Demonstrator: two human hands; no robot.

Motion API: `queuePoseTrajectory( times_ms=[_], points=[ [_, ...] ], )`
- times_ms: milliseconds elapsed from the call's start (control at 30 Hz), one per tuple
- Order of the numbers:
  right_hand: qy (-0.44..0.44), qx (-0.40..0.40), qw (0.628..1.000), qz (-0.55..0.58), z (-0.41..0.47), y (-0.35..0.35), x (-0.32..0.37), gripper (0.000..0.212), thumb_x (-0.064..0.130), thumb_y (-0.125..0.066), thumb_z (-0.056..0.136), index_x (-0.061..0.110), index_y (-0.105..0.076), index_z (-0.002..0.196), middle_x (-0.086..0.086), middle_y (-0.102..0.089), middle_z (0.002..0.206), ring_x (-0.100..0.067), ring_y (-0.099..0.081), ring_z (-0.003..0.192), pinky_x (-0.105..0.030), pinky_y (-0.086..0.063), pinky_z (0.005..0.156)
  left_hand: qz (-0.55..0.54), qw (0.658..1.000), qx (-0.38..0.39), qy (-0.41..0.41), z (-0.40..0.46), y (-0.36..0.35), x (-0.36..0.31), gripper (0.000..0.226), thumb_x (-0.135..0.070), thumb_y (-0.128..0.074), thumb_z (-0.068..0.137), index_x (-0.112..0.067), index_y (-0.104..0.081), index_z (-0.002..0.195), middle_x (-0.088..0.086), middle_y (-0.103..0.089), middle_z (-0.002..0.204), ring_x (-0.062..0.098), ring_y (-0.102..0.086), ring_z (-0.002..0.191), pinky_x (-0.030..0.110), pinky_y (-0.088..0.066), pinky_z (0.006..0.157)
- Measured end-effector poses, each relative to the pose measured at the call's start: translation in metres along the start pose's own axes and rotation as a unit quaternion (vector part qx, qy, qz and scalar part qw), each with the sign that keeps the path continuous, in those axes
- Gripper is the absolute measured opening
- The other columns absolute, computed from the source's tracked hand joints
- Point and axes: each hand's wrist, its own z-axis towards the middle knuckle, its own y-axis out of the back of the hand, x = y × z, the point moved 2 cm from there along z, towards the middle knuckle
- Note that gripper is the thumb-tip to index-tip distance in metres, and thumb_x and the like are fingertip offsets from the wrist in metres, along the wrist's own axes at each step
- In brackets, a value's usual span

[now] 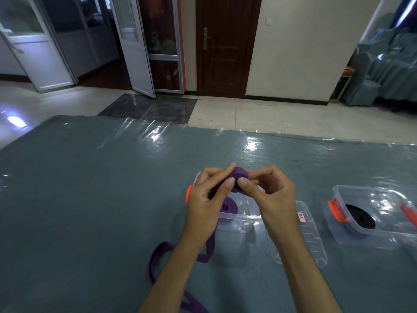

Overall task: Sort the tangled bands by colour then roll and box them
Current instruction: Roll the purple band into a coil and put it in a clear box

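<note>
1. Two hands meet over the blue-covered table (94, 199): my left hand (206, 199) and right hand (268, 195) both pinch a purple band (238, 177) between curled fingers and thumbs, holding its partly wound coil above an open clear box (243, 219).
2. Much of that band is unrolled; its tail drops past my left wrist and loops across the table toward the near edge.
3. One black roll (361, 216) already lies in a second clear box (370, 213) with orange clips, well to the right, so that colour looks finished.
4. Between the boxes lies a clear lid (304, 231) with a small label.
5. Rolling the purple tail, boxing it and lidding appear to remain; the loose loops could snag.
</note>
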Motion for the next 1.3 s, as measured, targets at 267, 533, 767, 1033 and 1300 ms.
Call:
queuePoseTrajectory(
  times_ms=[267, 533, 767, 1033, 1300],
  points=[
    [-0.026, -0.008, 0.998, 0.051, -0.001, 0.003, -0.002, 0.02, 0.01, -0.082, 0.082, 0.003, -0.068, 0.095, -0.023, -0.076, 0.102, -0.043, -0.076, 0.1, -0.059, -0.063, 0.088, 0.046, 0.998, 0.04, -0.004, 0.006, 0.002, -0.003, 0.037, -0.035, -0.061, 0.106, -0.049, -0.062, 0.141, -0.01, -0.061, 0.117, 0.022, -0.064, 0.118, 0.027, -0.051, 0.105],
    [0.036, 0.024, 0.999, -0.029, 0.001, 0.004, 0.002, 0.026, 0.014, -0.087, 0.085, 0.022, -0.074, 0.106, -0.009, -0.077, 0.102, -0.029, -0.076, 0.097, -0.044, -0.064, 0.087, -0.054, 0.997, -0.06, 0.018, 0.001, -0.002, -0.002, 0.016, -0.026, -0.075, 0.097, -0.034, -0.078, 0.111, -0.003, -0.08, 0.111, 0.019, -0.076, 0.108, 0.025, -0.059, 0.092],
    [0.012, -0.016, 0.999, 0.028, -0.002, -0.01, -0.009, 0.021, 0.006, -0.086, 0.082, 0.007, -0.067, 0.091, -0.013, -0.077, 0.102, -0.033, -0.076, 0.103, -0.043, -0.064, 0.087, -0.136, 0.989, -0.017, 0.055, 0.011, 0.008, -0.004, 0.026, -0.028, -0.08, 0.091, -0.024, -0.081, 0.116, 0.008, -0.077, 0.118, 0.022, -0.074, 0.113, 0.025, -0.056, 0.095],
    [0.01, 0.019, 1.0, -0.014, 0.0, -0.006, -0.002, 0.027, 0.009, -0.085, 0.085, 0.022, -0.075, 0.107, -0.01, -0.078, 0.1, -0.028, -0.077, 0.096, -0.055, -0.062, 0.089, -0.087, 0.994, -0.066, 0.026, 0.008, 0.01, 0.002, 0.023, -0.03, -0.084, 0.086, -0.023, -0.083, 0.108, 0.003, -0.08, 0.11, 0.019, -0.077, 0.105, 0.021, -0.058, 0.088],
    [0.002, -0.046, 0.999, -0.005, -0.005, -0.02, -0.01, 0.023, 0.002, -0.085, 0.083, 0.006, -0.063, 0.086, -0.013, -0.077, 0.098, -0.031, -0.077, 0.097, -0.056, -0.062, 0.09, -0.113, 0.992, -0.051, 0.038, 0.016, 0.007, -0.001, 0.019, -0.03, -0.079, 0.094, -0.029, -0.079, 0.113, 0.004, -0.08, 0.112, 0.021, -0.077, 0.108, 0.025, -0.059, 0.09]
  ],
)
